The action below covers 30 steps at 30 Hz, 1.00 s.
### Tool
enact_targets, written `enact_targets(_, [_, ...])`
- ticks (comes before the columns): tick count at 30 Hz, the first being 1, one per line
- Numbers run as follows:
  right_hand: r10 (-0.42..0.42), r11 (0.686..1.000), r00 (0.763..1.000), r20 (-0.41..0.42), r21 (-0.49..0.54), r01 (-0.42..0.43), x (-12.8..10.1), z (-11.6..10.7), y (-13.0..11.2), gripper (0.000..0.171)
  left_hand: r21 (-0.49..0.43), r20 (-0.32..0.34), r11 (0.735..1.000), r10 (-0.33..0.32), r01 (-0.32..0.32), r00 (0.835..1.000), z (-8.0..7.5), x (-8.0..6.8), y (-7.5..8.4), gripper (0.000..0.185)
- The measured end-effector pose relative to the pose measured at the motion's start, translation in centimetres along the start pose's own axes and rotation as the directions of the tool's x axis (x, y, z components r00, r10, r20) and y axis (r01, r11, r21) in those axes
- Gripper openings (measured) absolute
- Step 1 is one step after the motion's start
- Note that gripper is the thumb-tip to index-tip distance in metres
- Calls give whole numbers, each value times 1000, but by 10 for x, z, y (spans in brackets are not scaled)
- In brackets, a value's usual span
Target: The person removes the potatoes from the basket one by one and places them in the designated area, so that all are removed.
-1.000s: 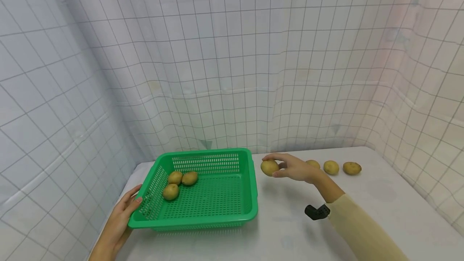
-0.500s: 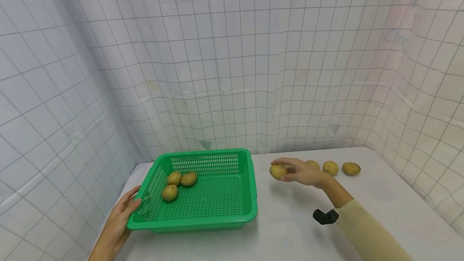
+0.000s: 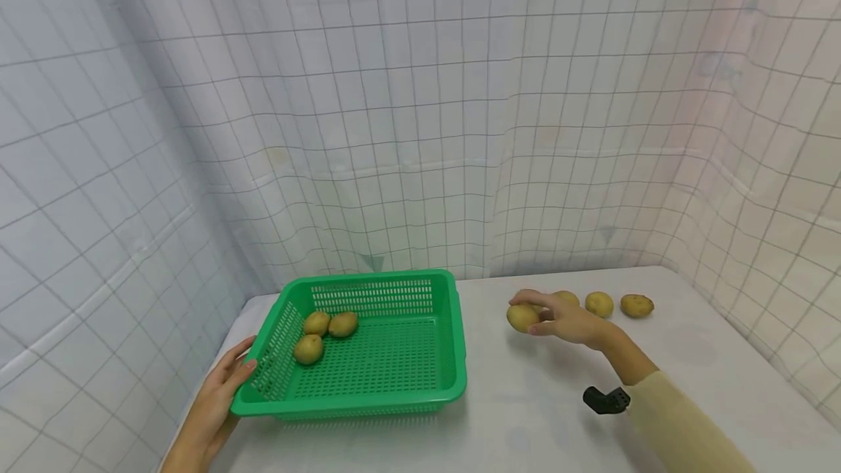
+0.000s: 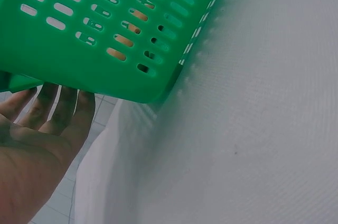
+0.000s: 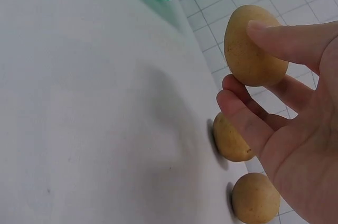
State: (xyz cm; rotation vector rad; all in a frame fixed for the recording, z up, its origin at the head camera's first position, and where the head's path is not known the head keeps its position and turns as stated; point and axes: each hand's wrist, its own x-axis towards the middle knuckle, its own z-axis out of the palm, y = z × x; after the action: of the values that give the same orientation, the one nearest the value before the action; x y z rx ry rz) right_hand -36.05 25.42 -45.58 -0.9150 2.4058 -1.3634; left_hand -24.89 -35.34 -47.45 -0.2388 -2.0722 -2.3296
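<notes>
In the head view my right hand (image 3: 571, 321) pinches a potato (image 3: 522, 318) between thumb and fingers, raised over the white table. Close up in the right wrist view, the thumb presses on the face of this smooth yellow-brown potato (image 5: 248, 49). A green slotted plastic basket (image 3: 348, 406) stands to the left with three potatoes at its left end; one of them is the front potato (image 3: 308, 349). My left hand (image 3: 209, 400) holds the basket's left rim. In the left wrist view its fingers (image 4: 66, 110) reach up to the rim from outside.
Three potatoes lie in a row at the back right: one partly behind my right hand (image 3: 566, 298), then a middle potato (image 3: 599, 304) and a rightmost potato (image 3: 637, 305). White gridded curtains (image 3: 420, 130) enclose the table (image 3: 519, 414) at back and sides.
My right hand has moved right with the potato, away from the basket and toward the row of potatoes. The left hand and basket have stayed in place.
</notes>
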Motion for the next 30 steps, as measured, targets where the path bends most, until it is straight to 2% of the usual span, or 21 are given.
enact_targets(3, [9, 1000, 1000, -9, -7, -9, -5, -2, 5, 49, -5, 6, 1000, -1, 1, 1000, -2, -1, -1, 44])
enact_targets(7, [83, 996, 996, -41, -14, -84, -12, -5, 9, 51, -3, 18, 1000, -2, 2, 1000, -4, -1, 0, 44])
enact_targets(13, [146, 989, 987, -72, 31, -144, -24, -7, 18, 57, 9, 22, 1000, 7, -7, 1000, -3, 1, 0, 44])
enact_targets(21, [132, 991, 989, -68, 32, -131, -41, -14, 31, 58, 30, 18, 1000, -5, 4, 1000, -2, 2, 1, 45])
enact_targets(25, [179, 983, 980, -88, 50, -175, -48, -18, 35, 58, 33, 20, 999, -12, 11, 1000, -2, 2, 2, 47])
enact_targets(30, [170, 985, 980, -105, 57, -165, -56, -21, 44, 58, 25, 28, 999, -35, 34, 999, -2, 3, 2, 48])
